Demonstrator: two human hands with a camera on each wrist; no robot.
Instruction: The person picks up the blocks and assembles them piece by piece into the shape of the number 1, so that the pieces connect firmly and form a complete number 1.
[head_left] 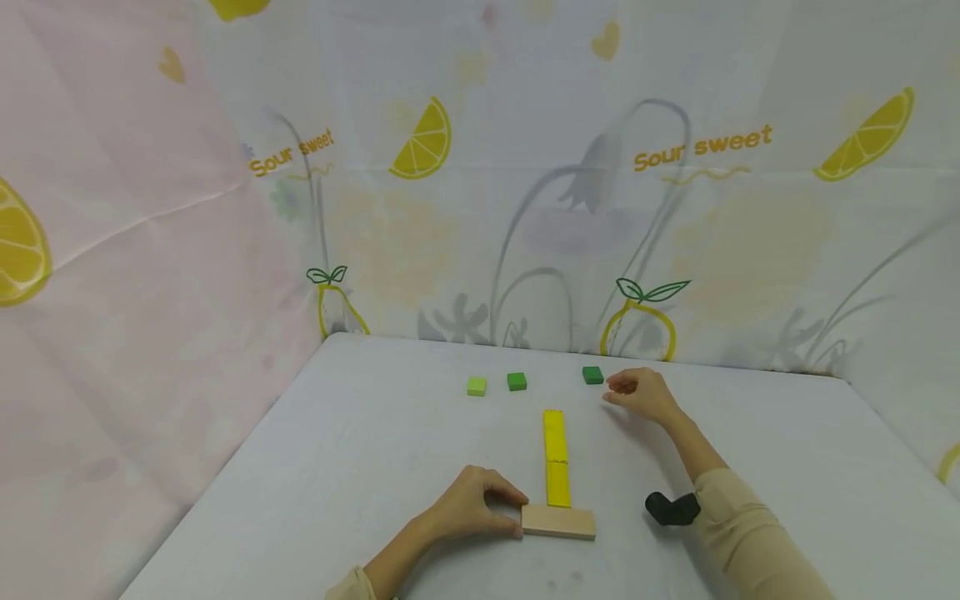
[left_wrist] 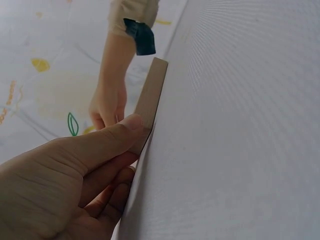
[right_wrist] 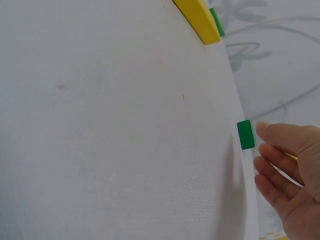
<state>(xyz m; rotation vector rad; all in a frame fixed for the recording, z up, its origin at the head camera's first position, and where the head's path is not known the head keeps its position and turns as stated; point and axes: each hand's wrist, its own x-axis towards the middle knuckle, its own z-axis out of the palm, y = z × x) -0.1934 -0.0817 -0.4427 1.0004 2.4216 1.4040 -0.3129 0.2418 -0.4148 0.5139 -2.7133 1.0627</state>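
A plain wooden block (head_left: 558,522) lies crosswise near the front of the white table. Thumb and fingers of my left hand (head_left: 474,506) pinch its left end; the left wrist view shows the thumb on the wooden block (left_wrist: 151,95). Two yellow blocks (head_left: 556,458) lie end to end in a line, running away from the wooden block's far side. Beside a dark green block (head_left: 592,375) at the back, my right hand (head_left: 643,395) hovers with loosely bent fingers and holds nothing. In the right wrist view, its thumb tip is close to the green block (right_wrist: 245,134).
A mid-green block (head_left: 517,382) and a light green block (head_left: 476,386) sit left of the dark green one. A black device (head_left: 672,508) is on the right wrist. Printed cloth (head_left: 480,250) hangs behind the table (head_left: 360,442).
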